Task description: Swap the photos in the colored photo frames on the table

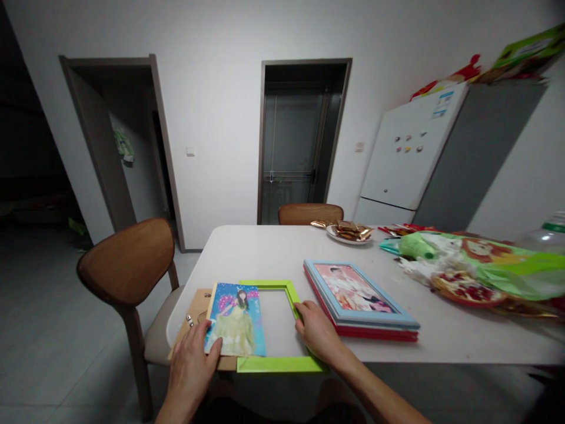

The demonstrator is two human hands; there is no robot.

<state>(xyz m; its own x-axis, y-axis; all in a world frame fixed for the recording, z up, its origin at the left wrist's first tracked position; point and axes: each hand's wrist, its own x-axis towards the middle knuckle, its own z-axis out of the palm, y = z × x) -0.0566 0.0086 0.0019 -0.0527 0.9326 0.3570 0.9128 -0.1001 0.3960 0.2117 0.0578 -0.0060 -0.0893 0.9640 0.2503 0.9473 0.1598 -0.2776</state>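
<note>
A lime-green picture frame (pixel 282 364) lies at the table's front edge, with its opening showing the tabletop. Over its left part rests a picture of a figure in a pale gown (pixel 238 324), on a blue background. Beneath the picture's left side, a brown backing board (pixel 194 309) with a small metal clip sticks out. My left hand (pixel 194 356) grips the lower left edge of the picture, thumb on its face; whether it also holds the board is hidden. My right hand (pixel 320 333) is closed around the right side of the green frame, its fingertips on the inner edge.
A stack of picture frames (pixel 357 297), light blue on top and red below, lies right of my right hand. Farther back are a plate of wrapped snacks (pixel 348 234), a cut pomegranate (pixel 468 288) and a green plastic bag (pixel 507 265). Wooden chairs (pixel 132 265) stand left and behind.
</note>
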